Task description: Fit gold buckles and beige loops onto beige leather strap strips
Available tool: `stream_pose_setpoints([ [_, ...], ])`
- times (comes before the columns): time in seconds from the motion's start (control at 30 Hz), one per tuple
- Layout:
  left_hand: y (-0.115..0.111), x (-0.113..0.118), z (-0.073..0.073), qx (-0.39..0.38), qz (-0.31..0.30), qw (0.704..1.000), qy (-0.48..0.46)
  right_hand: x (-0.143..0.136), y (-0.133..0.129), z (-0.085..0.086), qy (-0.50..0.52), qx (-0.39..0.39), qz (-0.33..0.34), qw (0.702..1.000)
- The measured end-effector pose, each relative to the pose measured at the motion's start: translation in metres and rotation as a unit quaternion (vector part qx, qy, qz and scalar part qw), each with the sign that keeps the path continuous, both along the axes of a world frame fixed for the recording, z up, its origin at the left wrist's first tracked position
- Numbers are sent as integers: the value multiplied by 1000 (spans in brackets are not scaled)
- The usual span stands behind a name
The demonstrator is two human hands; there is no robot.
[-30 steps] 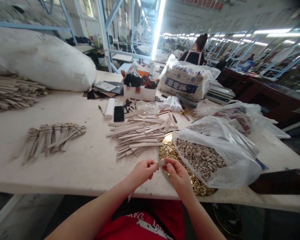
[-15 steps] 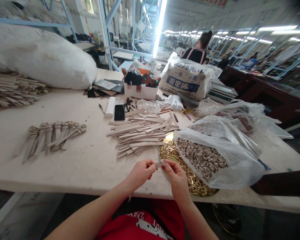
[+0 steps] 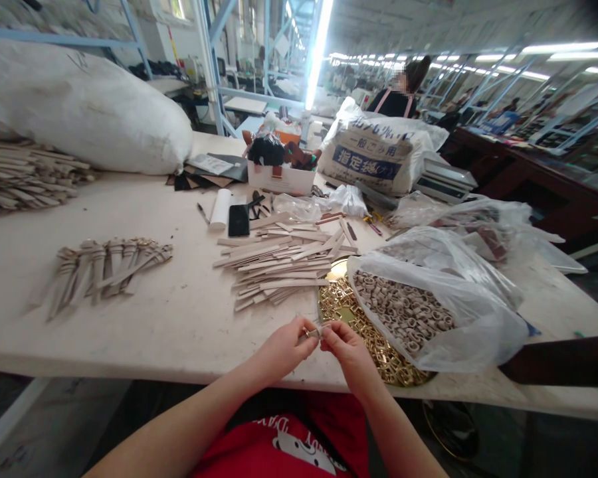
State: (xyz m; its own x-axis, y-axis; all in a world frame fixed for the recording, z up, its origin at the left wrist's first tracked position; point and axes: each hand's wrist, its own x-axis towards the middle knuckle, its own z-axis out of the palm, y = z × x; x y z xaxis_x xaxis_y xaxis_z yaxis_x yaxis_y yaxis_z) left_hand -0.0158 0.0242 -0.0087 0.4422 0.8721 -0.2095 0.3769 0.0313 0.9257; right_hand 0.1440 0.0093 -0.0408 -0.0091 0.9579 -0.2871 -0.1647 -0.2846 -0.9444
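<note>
The strap [image 3: 316,333] lies between the left hand [image 3: 288,346] and the right hand [image 3: 349,350], both pinching it above the table [image 3: 179,342].

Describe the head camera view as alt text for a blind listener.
A person's left hand and right hand hold a small pale piece near a worktable's front edge. Beyond lie loose pale strips; to the right, gold-coloured metal pieces and a plastic bag of small loops.

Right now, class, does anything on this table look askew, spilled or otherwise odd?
Nothing looks clearly spilled. One strip on the left lies slantwise across its neighbours, and the open plastic bag overlaps the tray of gold pieces, partly hiding it. The held piece is too hidden to judge.
</note>
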Motion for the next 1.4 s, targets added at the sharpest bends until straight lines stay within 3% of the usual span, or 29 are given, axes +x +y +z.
stream_pose_setpoints([
  [0.13,-1,-4,-2,-56,-8,997,-45,-4,-4,0,16,-10,-7,1000],
  [0.27,0,-4,-5,-63,23,996,-66,-11,-10,10,57,20,-11,998],
  [0.4,-3,-3,-7,-62,27,995,-71,-15,-15,14,89,-2,-17,996],
  [0.63,-6,-6,-11,-17,27,999,32,-15,-20,12,177,-126,101,971],
  [0.8,-8,-10,-13,13,9,998,64,-12,-22,10,188,-144,82,968],
  [0.9,-10,-14,-11,-32,-1,999,31,-9,-18,7,143,-95,54,984],
  [0.97,-12,-15,-9,-68,1,998,0,-8,-15,6,58,-38,20,997],
  [1.07,-14,-12,-4,-102,8,994,-49,-10,-13,6,-71,37,-18,997],
  [1.13,-14,-8,-2,-114,10,991,-70,-13,-14,8,-94,58,-26,994],
  [1.27,-13,-7,-6,-143,2,987,-78,-9,-19,6,-133,62,63,987],
  [1.4,-13,-14,-11,-267,-15,955,-128,-1,-23,-1,-238,102,108,960],
])
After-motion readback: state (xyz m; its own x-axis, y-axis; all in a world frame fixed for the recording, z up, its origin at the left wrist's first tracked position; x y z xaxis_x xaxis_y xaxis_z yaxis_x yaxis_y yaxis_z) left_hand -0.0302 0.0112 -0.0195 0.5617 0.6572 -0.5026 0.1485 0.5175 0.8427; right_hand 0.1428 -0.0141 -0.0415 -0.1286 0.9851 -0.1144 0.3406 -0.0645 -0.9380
